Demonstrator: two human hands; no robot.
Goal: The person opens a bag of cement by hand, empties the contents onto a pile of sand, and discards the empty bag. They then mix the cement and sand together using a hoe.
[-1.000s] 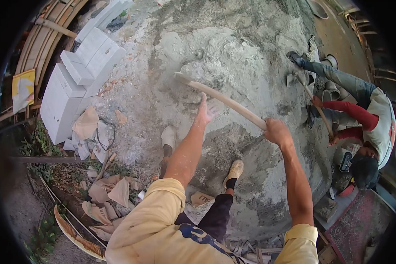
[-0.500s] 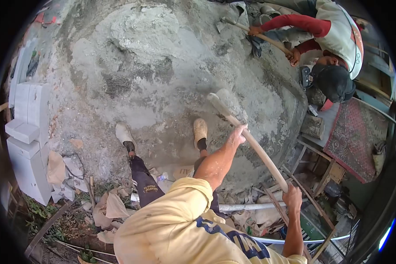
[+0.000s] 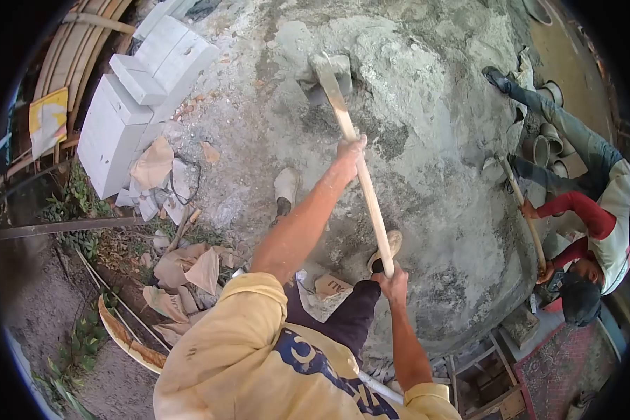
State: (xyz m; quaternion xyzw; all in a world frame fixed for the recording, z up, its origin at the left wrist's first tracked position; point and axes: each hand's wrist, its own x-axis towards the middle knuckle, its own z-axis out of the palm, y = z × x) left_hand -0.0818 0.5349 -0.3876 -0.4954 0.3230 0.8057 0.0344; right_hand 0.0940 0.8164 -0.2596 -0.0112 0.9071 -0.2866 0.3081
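My left hand [image 3: 351, 155] is closed round the middle of the wooden handle of a hoe [image 3: 371, 203]. My right hand [image 3: 393, 283] grips the handle's lower end, near my shoe [image 3: 386, 250]. At the far end of the handle, the grey-coated blade [image 3: 337, 73] rests at the wet grey mix [image 3: 392, 63], partly hidden by the handle. My other shoe [image 3: 285, 185] stands on the dusty ground to the left.
At right, a co-worker in red sleeves [image 3: 588, 213] holds another long-handled tool [image 3: 532, 231] by the mix, with buckets [image 3: 551, 136] alongside. White blocks [image 3: 122, 119] are stacked at upper left. Torn paper [image 3: 203, 269] and debris lie at lower left.
The view has swung to the right. The hoe blade has moved from beside my right foot to the far left part of the mix, with both hands still on the handle.
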